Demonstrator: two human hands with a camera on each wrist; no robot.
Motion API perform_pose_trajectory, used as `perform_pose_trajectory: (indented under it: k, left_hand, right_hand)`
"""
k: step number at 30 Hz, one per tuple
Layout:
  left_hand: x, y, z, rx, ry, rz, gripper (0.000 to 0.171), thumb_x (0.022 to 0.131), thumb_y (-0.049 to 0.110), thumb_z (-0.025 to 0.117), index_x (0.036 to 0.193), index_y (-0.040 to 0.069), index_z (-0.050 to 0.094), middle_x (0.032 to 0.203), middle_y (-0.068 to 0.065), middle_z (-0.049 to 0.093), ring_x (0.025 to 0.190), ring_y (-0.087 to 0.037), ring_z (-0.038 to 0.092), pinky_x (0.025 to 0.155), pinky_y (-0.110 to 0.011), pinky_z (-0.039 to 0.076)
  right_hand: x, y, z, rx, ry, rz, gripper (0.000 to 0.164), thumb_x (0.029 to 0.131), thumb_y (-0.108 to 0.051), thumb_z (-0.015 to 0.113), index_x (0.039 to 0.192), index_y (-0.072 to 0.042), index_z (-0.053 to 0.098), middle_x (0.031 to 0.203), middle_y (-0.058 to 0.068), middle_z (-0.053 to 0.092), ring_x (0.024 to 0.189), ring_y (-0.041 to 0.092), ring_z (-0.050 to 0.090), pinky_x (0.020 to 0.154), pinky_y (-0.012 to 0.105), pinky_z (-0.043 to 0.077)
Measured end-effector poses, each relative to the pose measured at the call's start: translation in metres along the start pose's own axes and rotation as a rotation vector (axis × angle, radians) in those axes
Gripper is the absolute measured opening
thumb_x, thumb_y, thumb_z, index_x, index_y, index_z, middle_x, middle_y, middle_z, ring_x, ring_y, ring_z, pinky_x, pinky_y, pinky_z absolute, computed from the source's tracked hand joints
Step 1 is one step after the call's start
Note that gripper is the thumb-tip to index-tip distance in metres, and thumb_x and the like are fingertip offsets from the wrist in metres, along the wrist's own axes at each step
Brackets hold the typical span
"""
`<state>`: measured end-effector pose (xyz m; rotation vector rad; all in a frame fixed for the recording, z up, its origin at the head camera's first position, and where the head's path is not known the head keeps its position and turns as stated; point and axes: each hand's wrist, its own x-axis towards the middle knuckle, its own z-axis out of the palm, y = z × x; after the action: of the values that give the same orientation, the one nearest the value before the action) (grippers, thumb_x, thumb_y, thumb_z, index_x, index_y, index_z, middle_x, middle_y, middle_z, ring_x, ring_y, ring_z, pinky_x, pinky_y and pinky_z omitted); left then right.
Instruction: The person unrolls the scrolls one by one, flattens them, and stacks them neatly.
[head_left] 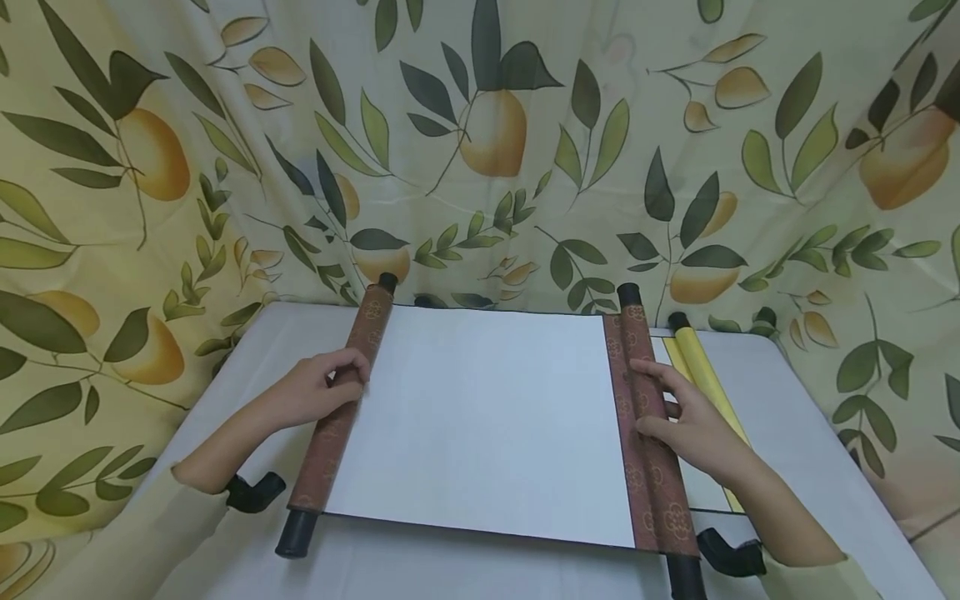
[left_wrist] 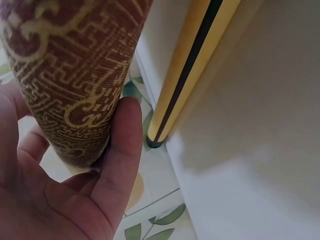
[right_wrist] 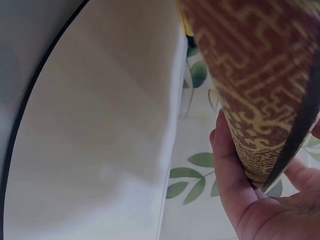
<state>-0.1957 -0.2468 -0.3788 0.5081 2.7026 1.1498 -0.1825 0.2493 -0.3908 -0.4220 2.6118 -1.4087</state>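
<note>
A scroll with a blank white sheet (head_left: pixel 480 417) lies unrolled across the table between two brown patterned rollers with black end knobs. My left hand (head_left: pixel 318 387) holds the left roller (head_left: pixel 330 454) around its middle, thumb and fingers on either side. On the right roller (head_left: pixel 670 492), my right hand (head_left: pixel 701 425) has thumb and fingers around the outer side. Close up in the left wrist view, a hand (left_wrist: pixel 65 210) curls about a brown roller (left_wrist: pixel 75 75) with gold pattern. The right wrist view likewise has a hand (right_wrist: pixel 240 205) around a patterned roller (right_wrist: pixel 260 85).
A yellow roll (head_left: pixel 712 379) with a black end cap lies right of the right roller, beside a white sheet with a dark border. The white-covered table (head_left: pixel 810 417) meets a fruit-and-leaf curtain (head_left: pixel 562 192) at its far edge. Black curved pieces (head_left: pixel 255 493) sit at both wrists.
</note>
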Motion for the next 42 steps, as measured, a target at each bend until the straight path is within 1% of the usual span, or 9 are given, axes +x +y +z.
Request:
perform_pose_trajectory:
  k: [6,11,17,23,28,34,38,40,42]
  left_hand:
    - [-0.001,-0.001,-0.003,0.021,0.013,0.0,0.019,0.082,0.023,0.069,0.091,0.019,0.053,0.081,-0.003,0.049,0.064,-0.019,0.043,0.049,-0.03,0.037]
    - [-0.002,-0.004,-0.004,0.031,0.022,0.021,0.016,0.082,0.011,0.063,0.092,0.017,0.053,0.085,-0.003,0.051,0.07,-0.02,0.046,0.053,-0.031,0.04]
    - [-0.002,-0.008,-0.007,0.068,0.036,0.017,0.016,0.086,0.012,0.056,0.099,0.02,0.058,0.098,0.001,0.058,0.085,-0.019,0.049,0.068,-0.033,0.042]
    - [-0.003,-0.009,-0.009,0.077,0.04,0.02,0.009,0.086,0.016,0.06,0.095,0.02,0.058,0.09,0.002,0.057,0.078,-0.019,0.049,0.061,-0.031,0.042]
    - [-0.004,-0.011,-0.008,0.076,0.034,0.014,0.019,0.081,0.02,0.069,0.092,0.02,0.054,0.087,0.001,0.054,0.078,-0.019,0.048,0.061,-0.032,0.041]
    - [-0.005,-0.013,-0.008,0.065,0.048,0.012,0.018,0.08,0.009,0.062,0.091,0.02,0.052,0.087,0.0,0.053,0.08,-0.02,0.048,0.061,-0.032,0.042]
    - [-0.007,-0.016,-0.008,0.073,0.04,-0.004,0.019,0.082,0.009,0.06,0.095,0.02,0.052,0.089,-0.001,0.053,0.077,-0.02,0.047,0.057,-0.032,0.041]
    - [-0.008,-0.017,-0.008,0.079,0.043,-0.011,0.019,0.083,0.01,0.059,0.097,0.02,0.053,0.092,-0.001,0.054,0.079,-0.02,0.047,0.059,-0.032,0.041]
    - [-0.009,-0.018,-0.008,0.081,0.044,-0.014,0.019,0.084,0.01,0.058,0.1,0.02,0.054,0.095,-0.001,0.055,0.082,-0.021,0.048,0.063,-0.032,0.041]
  right_hand:
    - [0.001,0.0,0.0,-0.042,0.002,-0.002,0.069,0.085,-0.008,0.061,0.144,-0.022,0.026,0.147,0.009,0.022,0.117,0.04,0.04,0.077,0.041,0.048]
    - [0.002,0.0,0.001,-0.039,0.0,0.006,0.07,0.085,-0.008,0.06,0.144,-0.023,0.026,0.145,0.012,0.022,0.119,0.042,0.038,0.077,0.042,0.048]
    - [0.002,-0.001,0.0,-0.046,-0.005,0.015,0.069,0.086,-0.009,0.06,0.144,-0.024,0.026,0.147,0.012,0.019,0.121,0.042,0.035,0.079,0.045,0.047]
    - [0.001,-0.002,-0.001,-0.042,-0.004,0.006,0.069,0.086,-0.008,0.06,0.144,-0.022,0.026,0.146,0.011,0.022,0.121,0.04,0.035,0.079,0.045,0.047]
    - [0.001,-0.001,0.0,0.021,-0.018,0.002,0.068,0.086,-0.005,0.059,0.143,-0.019,0.025,0.146,0.01,0.021,0.114,0.046,0.043,0.072,0.04,0.051]
    - [-0.001,0.0,-0.001,0.021,-0.019,0.011,0.068,0.086,-0.005,0.059,0.144,-0.019,0.025,0.146,0.012,0.021,0.114,0.046,0.044,0.072,0.041,0.051]
    - [-0.003,0.0,-0.003,-0.048,-0.003,0.009,0.069,0.085,-0.006,0.06,0.144,-0.02,0.026,0.146,0.011,0.022,0.12,0.04,0.038,0.08,0.05,0.046]
    - [-0.004,0.0,-0.003,-0.093,0.01,0.003,0.069,0.085,-0.008,0.061,0.144,-0.021,0.026,0.146,0.01,0.023,0.122,0.039,0.035,0.084,0.053,0.043]
    - [-0.004,0.0,-0.003,-0.079,0.004,0.0,0.069,0.085,-0.007,0.06,0.144,-0.02,0.026,0.146,0.011,0.023,0.121,0.041,0.037,0.082,0.052,0.045]
